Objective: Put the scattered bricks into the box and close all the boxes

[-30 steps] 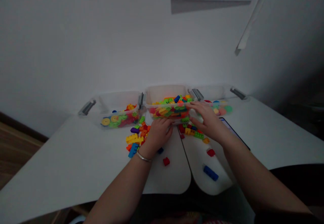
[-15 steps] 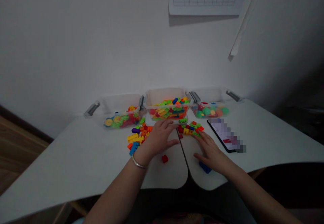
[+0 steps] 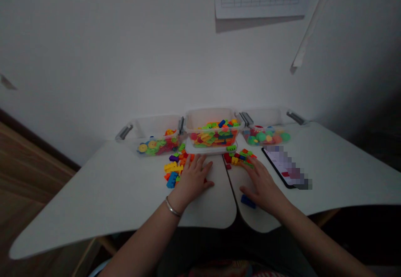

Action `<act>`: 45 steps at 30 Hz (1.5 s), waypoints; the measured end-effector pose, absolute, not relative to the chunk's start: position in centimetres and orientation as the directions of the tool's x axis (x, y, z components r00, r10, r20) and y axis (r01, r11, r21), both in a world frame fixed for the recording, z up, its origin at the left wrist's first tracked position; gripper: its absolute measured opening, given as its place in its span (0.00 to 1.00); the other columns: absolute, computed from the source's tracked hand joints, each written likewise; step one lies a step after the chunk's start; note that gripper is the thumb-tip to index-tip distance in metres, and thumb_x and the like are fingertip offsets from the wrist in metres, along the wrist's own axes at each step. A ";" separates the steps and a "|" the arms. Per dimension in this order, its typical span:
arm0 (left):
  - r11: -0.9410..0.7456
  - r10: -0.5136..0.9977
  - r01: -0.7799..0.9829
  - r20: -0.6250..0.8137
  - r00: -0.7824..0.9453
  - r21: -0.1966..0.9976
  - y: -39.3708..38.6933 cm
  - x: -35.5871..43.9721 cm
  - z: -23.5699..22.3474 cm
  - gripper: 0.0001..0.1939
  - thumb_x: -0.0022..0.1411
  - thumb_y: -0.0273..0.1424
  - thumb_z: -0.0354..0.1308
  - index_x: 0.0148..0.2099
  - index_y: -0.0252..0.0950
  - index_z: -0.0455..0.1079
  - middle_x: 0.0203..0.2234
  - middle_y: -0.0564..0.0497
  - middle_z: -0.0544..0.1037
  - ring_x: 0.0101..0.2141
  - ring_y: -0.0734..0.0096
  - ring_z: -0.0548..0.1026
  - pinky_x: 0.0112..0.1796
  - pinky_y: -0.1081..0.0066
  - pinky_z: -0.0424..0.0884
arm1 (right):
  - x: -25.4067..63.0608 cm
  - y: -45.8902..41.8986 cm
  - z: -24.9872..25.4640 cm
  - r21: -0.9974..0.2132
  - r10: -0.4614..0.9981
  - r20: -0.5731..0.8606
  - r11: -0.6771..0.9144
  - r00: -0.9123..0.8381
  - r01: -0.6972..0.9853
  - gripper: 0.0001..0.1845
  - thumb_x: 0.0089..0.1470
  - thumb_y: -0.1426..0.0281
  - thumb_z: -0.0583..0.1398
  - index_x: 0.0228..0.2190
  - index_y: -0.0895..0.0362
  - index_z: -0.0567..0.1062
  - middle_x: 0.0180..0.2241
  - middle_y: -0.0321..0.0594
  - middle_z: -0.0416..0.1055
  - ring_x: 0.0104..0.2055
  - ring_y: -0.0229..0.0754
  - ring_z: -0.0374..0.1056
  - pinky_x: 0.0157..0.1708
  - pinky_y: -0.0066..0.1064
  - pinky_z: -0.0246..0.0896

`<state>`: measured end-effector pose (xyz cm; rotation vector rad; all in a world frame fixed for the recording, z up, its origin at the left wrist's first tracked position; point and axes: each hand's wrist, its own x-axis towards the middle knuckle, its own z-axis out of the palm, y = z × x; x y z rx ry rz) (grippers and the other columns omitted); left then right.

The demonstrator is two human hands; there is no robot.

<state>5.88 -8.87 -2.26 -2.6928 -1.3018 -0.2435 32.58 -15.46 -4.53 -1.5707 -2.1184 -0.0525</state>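
My left hand [image 3: 194, 179] rests palm-down with its fingers apart, holding nothing, just right of a heap of plastic building bricks [image 3: 173, 170] in yellow, orange, blue and purple. A red brick [image 3: 205, 181] shows partly at its outer edge. My right hand [image 3: 263, 184] is also open and spread, its fingertips by a smaller brick pile [image 3: 239, 158]. Beside its thumb lies a blue brick [image 3: 247, 202]. Behind both hands stands a clear plastic bin [image 3: 213, 118] full of mixed bricks.
Two more clear bins stand beside it: one [image 3: 156, 126] with wheels and bricks, one [image 3: 266, 118] with round green and orange pieces. A phone [image 3: 283, 167] with a pixelated screen lies on the white desk [image 3: 94, 197]. A notch splits the desk's front edge.
Both hands have come back from the middle bin to the desk top. My right hand now lies by the blue brick, and my left hand partly covers the red brick.
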 end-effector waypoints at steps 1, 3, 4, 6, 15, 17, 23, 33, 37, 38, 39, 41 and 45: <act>-0.597 0.772 0.799 0.220 0.596 -0.069 -8.6 5.9 -2.4 0.32 0.60 0.44 0.60 0.64 0.40 0.62 0.65 0.39 0.60 0.65 0.42 0.56 0.62 0.42 0.49 | 32.3 -15.8 -4.3 -0.224 0.881 0.398 0.364 -0.256 0.904 0.38 0.54 0.57 0.59 0.64 0.53 0.58 0.67 0.54 0.48 0.69 0.61 0.43 0.63 0.57 0.48; -0.564 0.787 0.821 0.245 0.566 -0.088 -8.0 6.1 -2.5 0.31 0.61 0.43 0.59 0.64 0.40 0.62 0.64 0.39 0.62 0.64 0.41 0.57 0.61 0.39 0.48 | 32.0 -15.7 -4.2 -0.175 0.879 0.380 0.375 -0.289 0.910 0.39 0.53 0.58 0.61 0.63 0.54 0.60 0.67 0.55 0.50 0.69 0.62 0.44 0.63 0.56 0.48; -0.536 0.803 0.839 0.254 0.540 -0.090 -7.7 6.2 -2.5 0.30 0.61 0.43 0.59 0.63 0.40 0.63 0.64 0.38 0.62 0.63 0.41 0.58 0.61 0.38 0.49 | 31.9 -15.4 -4.4 -0.162 0.883 0.381 0.355 -0.274 0.921 0.37 0.53 0.58 0.61 0.62 0.56 0.62 0.66 0.56 0.51 0.68 0.63 0.45 0.63 0.56 0.48; -0.482 0.836 0.872 0.258 0.485 -0.079 -7.2 6.6 -2.1 0.30 0.61 0.43 0.59 0.63 0.39 0.63 0.63 0.37 0.63 0.63 0.41 0.59 0.60 0.38 0.51 | 31.9 -14.1 -4.9 -0.152 0.891 0.401 0.295 -0.214 0.943 0.34 0.55 0.58 0.60 0.59 0.60 0.66 0.65 0.59 0.54 0.67 0.63 0.48 0.63 0.56 0.48; -0.246 0.936 0.969 0.255 0.244 -0.027 -8.7 5.0 0.7 0.42 0.55 0.53 0.60 0.67 0.42 0.57 0.65 0.36 0.58 0.65 0.34 0.51 0.55 0.27 0.50 | 32.7 -11.3 -5.6 -0.234 0.855 0.515 0.215 -0.067 0.948 0.23 0.61 0.62 0.52 0.55 0.57 0.69 0.60 0.53 0.62 0.63 0.59 0.56 0.61 0.61 0.47; -0.163 0.975 0.986 0.149 0.165 -0.025 -9.1 4.0 0.4 0.48 0.51 0.57 0.60 0.68 0.42 0.54 0.67 0.36 0.53 0.64 0.28 0.49 0.51 0.22 0.49 | 32.6 -11.8 -5.8 -0.216 0.847 0.523 0.242 -0.097 0.946 0.28 0.58 0.59 0.56 0.57 0.58 0.67 0.62 0.54 0.59 0.65 0.61 0.52 0.62 0.61 0.46; -0.209 0.966 0.978 0.156 0.205 0.007 -8.9 3.5 -0.6 0.36 0.62 0.50 0.53 0.67 0.41 0.56 0.68 0.37 0.51 0.67 0.40 0.48 0.55 0.30 0.54 | 31.9 -12.1 -6.6 -0.221 0.832 0.515 0.363 -0.208 0.905 0.31 0.52 0.63 0.61 0.55 0.64 0.66 0.64 0.59 0.52 0.68 0.61 0.44 0.64 0.55 0.48; -0.220 0.940 0.975 0.272 0.205 0.026 -8.7 7.4 -1.5 0.38 0.64 0.47 0.53 0.70 0.40 0.48 0.68 0.36 0.52 0.67 0.39 0.48 0.55 0.28 0.50 | 31.9 -11.4 -7.0 -0.270 0.805 0.570 0.373 -0.165 0.888 0.13 0.49 0.70 0.60 0.38 0.59 0.70 0.62 0.61 0.56 0.67 0.62 0.46 0.62 0.59 0.49; -0.286 0.890 0.958 0.370 0.268 -0.006 -8.0 8.8 -2.3 0.37 0.64 0.44 0.54 0.70 0.40 0.48 0.68 0.37 0.51 0.67 0.40 0.45 0.57 0.27 0.46 | 32.0 -11.2 -7.3 -0.275 0.809 0.573 0.343 -0.133 0.898 0.08 0.50 0.70 0.60 0.33 0.59 0.69 0.60 0.62 0.57 0.67 0.62 0.47 0.62 0.58 0.50; -0.310 0.875 0.951 0.385 0.293 -0.017 -7.8 9.2 -2.5 0.36 0.65 0.42 0.53 0.70 0.41 0.47 0.68 0.37 0.50 0.67 0.40 0.45 0.57 0.27 0.46 | 32.0 -11.1 -7.3 -0.278 0.810 0.572 0.339 -0.128 0.899 0.06 0.50 0.70 0.60 0.32 0.58 0.69 0.60 0.61 0.58 0.66 0.62 0.47 0.62 0.58 0.51; -0.336 0.859 0.941 0.399 0.321 -0.034 -7.6 9.5 -2.6 0.34 0.66 0.40 0.52 0.70 0.42 0.47 0.69 0.38 0.50 0.68 0.41 0.45 0.56 0.26 0.46 | 32.0 -11.0 -7.2 -0.279 0.812 0.570 0.338 -0.128 0.899 0.04 0.51 0.70 0.59 0.31 0.58 0.69 0.60 0.61 0.59 0.66 0.62 0.48 0.62 0.58 0.51; -0.400 0.819 0.912 0.413 0.399 -0.088 -7.0 10.0 -2.8 0.30 0.68 0.35 0.48 0.70 0.44 0.48 0.69 0.41 0.50 0.68 0.41 0.45 0.55 0.23 0.44 | 31.9 -10.9 -7.1 -0.273 0.815 0.564 0.339 -0.136 0.900 0.02 0.53 0.71 0.58 0.29 0.57 0.70 0.59 0.58 0.60 0.66 0.61 0.49 0.62 0.57 0.51; -0.485 0.740 0.858 0.444 0.505 -0.168 -5.7 11.0 -3.0 0.26 0.69 0.28 0.42 0.68 0.43 0.53 0.68 0.43 0.54 0.67 0.45 0.50 0.55 0.23 0.43 | 32.1 -11.2 -6.5 -0.229 0.819 0.558 0.305 -0.132 0.924 0.08 0.52 0.68 0.60 0.34 0.59 0.72 0.59 0.58 0.60 0.65 0.62 0.50 0.62 0.56 0.52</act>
